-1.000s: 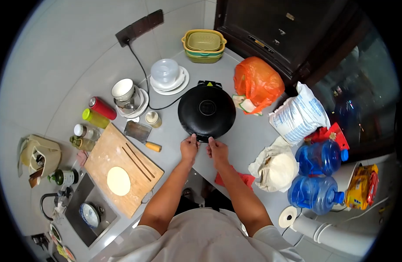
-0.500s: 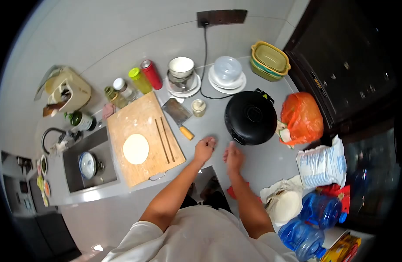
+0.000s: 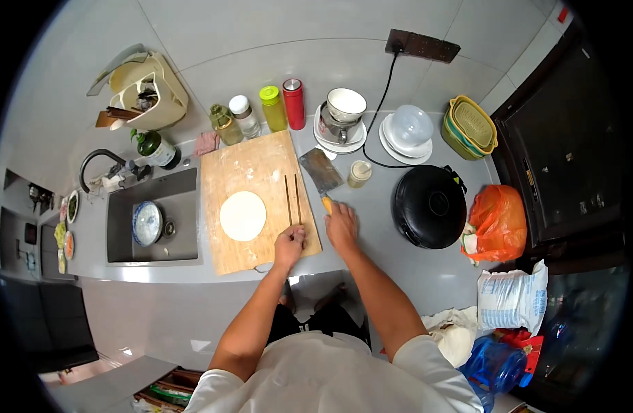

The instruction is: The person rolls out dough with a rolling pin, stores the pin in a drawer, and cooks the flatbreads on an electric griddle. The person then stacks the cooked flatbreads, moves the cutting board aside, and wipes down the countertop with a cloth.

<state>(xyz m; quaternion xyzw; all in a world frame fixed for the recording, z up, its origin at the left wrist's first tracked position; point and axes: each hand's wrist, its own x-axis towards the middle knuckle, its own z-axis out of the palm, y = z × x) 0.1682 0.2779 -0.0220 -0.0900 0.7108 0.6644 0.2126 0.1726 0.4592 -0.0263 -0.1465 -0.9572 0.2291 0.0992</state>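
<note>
On the wooden cutting board lies a round, flat sheet of dough. Two thin dark chopsticks rest side by side at the board's right part. My left hand is closed over their near ends, which its fingers hide. Beside the board, a cleaver with a broad grey blade lies flat on the counter, blade pointing away from me. My right hand is on its yellow handle, fingers curled around the near end. Just right of the blade stands a small jar.
A black round electric pan sits closed to the right, near an orange bag. Left of the board is a sink holding a bowl. Bottles, stacked bowls and plates line the wall.
Both hands have moved left from in front of the pan: my left hand to the chopsticks, my right hand to the cleaver's handle. The camera view has turned left.
</note>
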